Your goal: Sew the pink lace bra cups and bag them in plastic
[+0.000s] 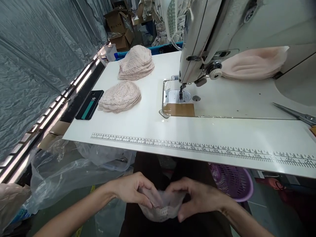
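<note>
Over my lap, below the table's front edge, both hands hold a small piece of sheer, pale pink fabric [164, 212] with a lace-like edge. My left hand [137, 189] pinches its left side between thumb and fingers. On the right side, my right hand [195, 197] has its thumb and fingers curled round the cloth. The fabric sags in a shallow cup shape between them. On the white table lie two stacks of pale pink lace pieces, a nearer stack [120, 96] and a farther stack [136, 63]. The sewing machine's needle and presser foot [181, 92] stand apart from my hands.
A dark phone [90, 104] lies left of the nearer stack. Scissors [296, 113] rest at the table's right. Smooth pink pieces [254, 64] sit under the machine arm. A printed ruler [197, 148] runs along the front edge. Below are a purple basket [234, 182] and clear plastic [74, 174].
</note>
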{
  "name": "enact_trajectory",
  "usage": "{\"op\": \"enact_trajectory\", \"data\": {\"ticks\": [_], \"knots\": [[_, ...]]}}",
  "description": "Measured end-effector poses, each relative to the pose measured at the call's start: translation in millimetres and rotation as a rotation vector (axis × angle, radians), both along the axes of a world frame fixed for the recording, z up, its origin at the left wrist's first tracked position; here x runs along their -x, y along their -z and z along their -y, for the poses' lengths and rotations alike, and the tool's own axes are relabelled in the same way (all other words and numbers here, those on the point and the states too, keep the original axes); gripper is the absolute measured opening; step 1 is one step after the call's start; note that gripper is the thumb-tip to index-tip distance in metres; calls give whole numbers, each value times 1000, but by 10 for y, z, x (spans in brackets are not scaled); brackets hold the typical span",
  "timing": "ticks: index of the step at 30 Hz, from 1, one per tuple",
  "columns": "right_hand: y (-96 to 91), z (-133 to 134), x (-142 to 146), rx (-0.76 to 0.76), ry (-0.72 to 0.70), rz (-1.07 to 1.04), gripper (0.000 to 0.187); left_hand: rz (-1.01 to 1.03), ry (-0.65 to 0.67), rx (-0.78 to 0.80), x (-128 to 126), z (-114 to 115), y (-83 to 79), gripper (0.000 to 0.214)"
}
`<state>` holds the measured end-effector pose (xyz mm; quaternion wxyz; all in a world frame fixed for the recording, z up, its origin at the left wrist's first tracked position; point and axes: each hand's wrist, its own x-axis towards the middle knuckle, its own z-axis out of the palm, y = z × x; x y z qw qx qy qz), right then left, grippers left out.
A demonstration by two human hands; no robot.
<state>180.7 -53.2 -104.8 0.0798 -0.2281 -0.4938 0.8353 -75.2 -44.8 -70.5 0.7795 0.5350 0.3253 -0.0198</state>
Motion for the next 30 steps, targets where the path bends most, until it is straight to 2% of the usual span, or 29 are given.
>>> {"op": "enact_trajectory", "data": {"ticks": [4, 10, 16, 23, 26, 30], "knots": [[38, 61, 190, -106, 31, 86, 38, -85, -37, 22, -23, 13, -39, 31], [4, 29, 128, -171, 41, 65, 20, -159, -102, 55, -63, 58, -66, 38], [-35, 1, 72, -202, 32, 59, 22, -141, -99, 53, -99, 80, -73, 41], [43, 7, 26, -158, 20, 43, 25, -183, -77, -92, -147, 139, -65, 30], [52, -5, -9, -154, 17, 42, 27, -223, -92, -48, -172, 148, -54, 29], [26, 14, 32, -173, 13, 43, 29, -240, -121, 50, -210, 147, -53, 41]]}}
